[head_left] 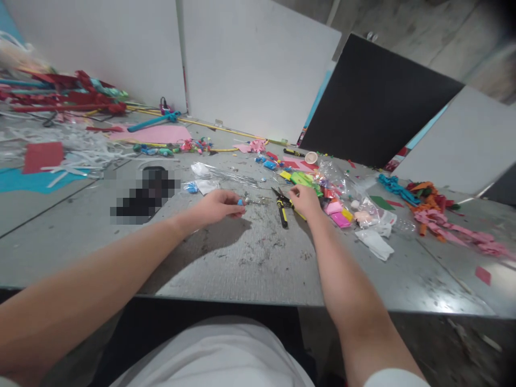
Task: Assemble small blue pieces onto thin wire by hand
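My left hand [220, 207] is over the middle of the table, closed in a pinch on a small blue lump [241, 202] that looks like modelling clay. Just right of its fingertips lies a short thin wire-like piece [260, 202]; whether it joins the lump I cannot tell. My right hand [303, 200] is closed, thumb and fingers together, beside yellow-and-black handled cutters [282, 213] whose dark jaws are apart. The hand partly covers one handle. What its fingertips pinch, if anything, is hidden. Bright green packets [304, 180] lie just beyond it.
Thin silver wires [231, 174] lie beyond my hands. Clear plastic wrappers [336, 180], a pink packet [341, 219] and white tissue [374, 243] are to the right. Pixelated dark object [147, 196] lies left. Paper scraps and strips [44, 156] cover the far left. White panels [258, 70] stand behind.
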